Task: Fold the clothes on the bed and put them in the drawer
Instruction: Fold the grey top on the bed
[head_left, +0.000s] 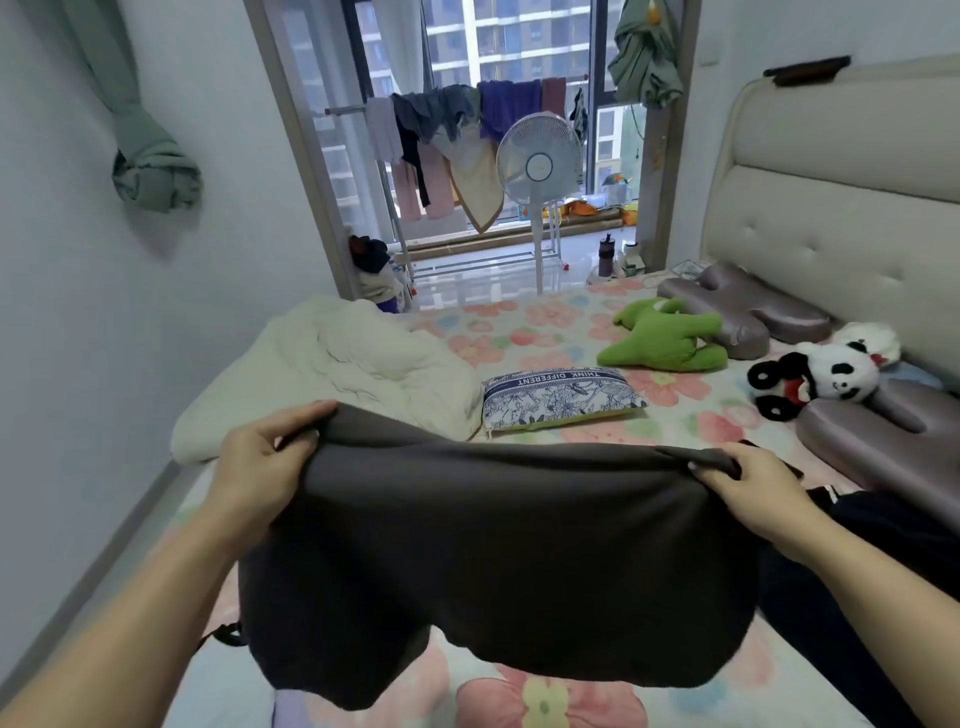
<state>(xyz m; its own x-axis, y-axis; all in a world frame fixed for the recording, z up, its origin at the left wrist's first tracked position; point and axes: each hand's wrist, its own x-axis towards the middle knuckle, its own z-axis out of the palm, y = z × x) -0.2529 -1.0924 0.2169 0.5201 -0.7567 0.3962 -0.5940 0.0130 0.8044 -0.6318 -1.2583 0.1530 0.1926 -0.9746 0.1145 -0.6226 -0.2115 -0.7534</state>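
— Dark grey garment (493, 545): where is it?

— Up in the air, low over the bed (545, 332) with the flower sheet. It is pulled wide, and its bottom edge hangs down.

— Who holds it?

— Two hands. The left hand (265, 457) has its fingers curled tight round the top left corner. The right hand (748, 478) pinches the top right corner, and the cloth is bunched up under the thumb.

— What else is around, starting from the left?

— A green curtain (156, 171) is tied in a knot on the left wall. Lower down, a puffy white quilt (353, 374) lies on the bed just behind the left hand. Far back by the window, a drying rack (441, 130) is full of hanging clothes. A white standing fan (538, 166) stands in front of it.

— And in the middle?

— A little blue and white flower pillow (561, 397) lies just behind the garment.

— Any words on it?

— Yes. "THINK DIFFERENT" runs along its top band, upside down from here.

— And more to the right?

— A green plush toy (665, 343), then a panda plush (815, 379) lying against shiny purple-grey pillows (753, 312) by the padded headboard (841, 208). Dark clothes (883, 571) lie on the bed beside the right arm.

— Does anything get in the way?

— The garment hides the part of the bed under it.
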